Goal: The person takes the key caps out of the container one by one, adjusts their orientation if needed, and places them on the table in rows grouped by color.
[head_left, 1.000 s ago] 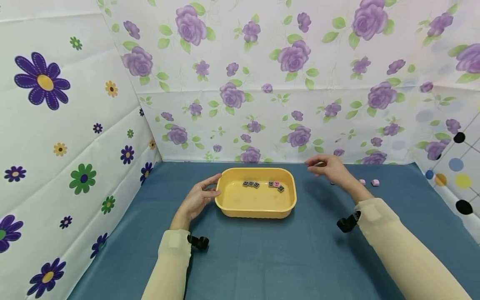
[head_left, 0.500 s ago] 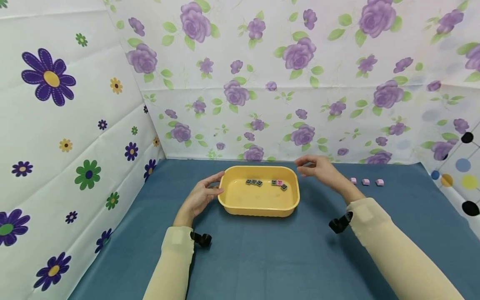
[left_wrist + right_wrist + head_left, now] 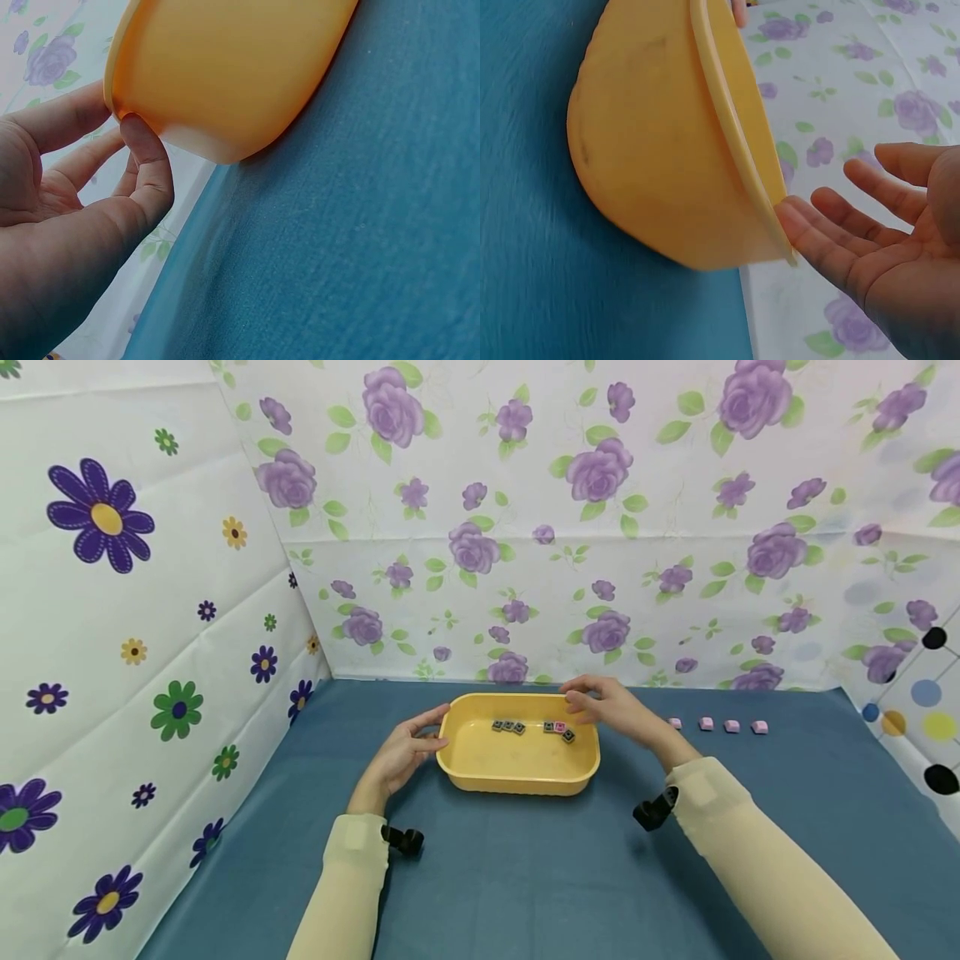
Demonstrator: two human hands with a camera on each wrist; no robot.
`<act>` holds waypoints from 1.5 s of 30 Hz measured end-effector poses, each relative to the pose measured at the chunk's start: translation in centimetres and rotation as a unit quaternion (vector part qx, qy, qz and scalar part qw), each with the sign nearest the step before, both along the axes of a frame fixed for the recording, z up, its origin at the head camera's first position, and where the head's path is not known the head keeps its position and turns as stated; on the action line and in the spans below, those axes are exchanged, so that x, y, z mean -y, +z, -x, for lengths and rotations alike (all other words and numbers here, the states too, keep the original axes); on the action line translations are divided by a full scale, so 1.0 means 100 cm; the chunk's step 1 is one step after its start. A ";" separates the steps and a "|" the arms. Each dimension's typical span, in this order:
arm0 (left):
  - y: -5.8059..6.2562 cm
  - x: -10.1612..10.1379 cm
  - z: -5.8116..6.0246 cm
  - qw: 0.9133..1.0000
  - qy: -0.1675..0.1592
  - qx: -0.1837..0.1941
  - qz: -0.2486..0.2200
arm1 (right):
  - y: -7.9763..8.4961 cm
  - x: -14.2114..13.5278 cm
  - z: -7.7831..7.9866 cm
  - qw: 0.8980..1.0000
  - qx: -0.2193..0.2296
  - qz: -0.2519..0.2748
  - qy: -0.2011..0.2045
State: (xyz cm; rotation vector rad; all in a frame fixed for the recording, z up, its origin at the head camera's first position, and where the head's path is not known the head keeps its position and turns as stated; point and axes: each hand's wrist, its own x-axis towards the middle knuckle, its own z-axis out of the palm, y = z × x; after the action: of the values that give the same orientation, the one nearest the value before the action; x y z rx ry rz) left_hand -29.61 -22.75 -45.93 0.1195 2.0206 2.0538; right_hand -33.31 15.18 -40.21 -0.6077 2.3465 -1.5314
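My left hand point(image 3: 399, 753) pinches the left rim of a yellow plastic tub point(image 3: 517, 764). In the left wrist view, the thumb point(image 3: 150, 154) lies against the tub's outer wall, with the other fingers by the rim. Above the tub's back right corner hovers my right hand point(image 3: 611, 706), fingers loosely bent. The right wrist view shows nothing between those fingers, which overlap the rim; contact is unclear. Inside the tub are several small dark square pieces like keycaps point(image 3: 508, 727) and a pink one point(image 3: 560, 727).
Several small pink keycap-like pieces point(image 3: 731, 726) lie in a row on the blue cloth point(image 3: 510, 877), right of the tub. A floral curtain point(image 3: 525, 577) rises behind the table, and a flowered sheet point(image 3: 202, 677) borders its left side.
My right hand has moved left, from beside the tub to above its back right corner, uncovering more pink pieces. The left hand stays at the rim. The head view has shifted slightly.
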 end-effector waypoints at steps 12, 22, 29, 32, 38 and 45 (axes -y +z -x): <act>-0.003 0.001 0.000 1.000 -0.005 -0.005 -0.002 | -0.009 0.028 -0.004 0.996 -0.032 -0.082 -0.018; -0.003 0.001 0.000 1.000 -0.005 -0.003 -0.004 | -0.012 0.039 -0.007 0.989 -0.034 -0.137 -0.036; -0.002 0.001 0.000 1.000 -0.003 0.000 -0.005 | -0.013 0.042 -0.006 0.989 -0.029 -0.143 -0.029; -0.002 0.001 0.000 1.000 -0.003 -0.001 -0.004 | -0.014 0.042 -0.006 0.989 -0.026 -0.141 -0.038; -0.003 0.001 0.001 1.000 -0.004 0.001 -0.004 | -0.017 0.045 -0.003 0.988 -0.021 -0.144 -0.042; -0.002 0.001 0.002 1.000 -0.004 -0.002 -0.001 | -0.020 0.051 -0.003 0.989 -0.020 -0.140 -0.038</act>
State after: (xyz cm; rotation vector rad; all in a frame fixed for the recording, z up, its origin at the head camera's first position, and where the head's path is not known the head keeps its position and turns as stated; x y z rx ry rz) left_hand -29.77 -22.86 -46.12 0.1338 2.0177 2.0517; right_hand -32.97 10.13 -42.18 -0.4900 2.5780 -1.1948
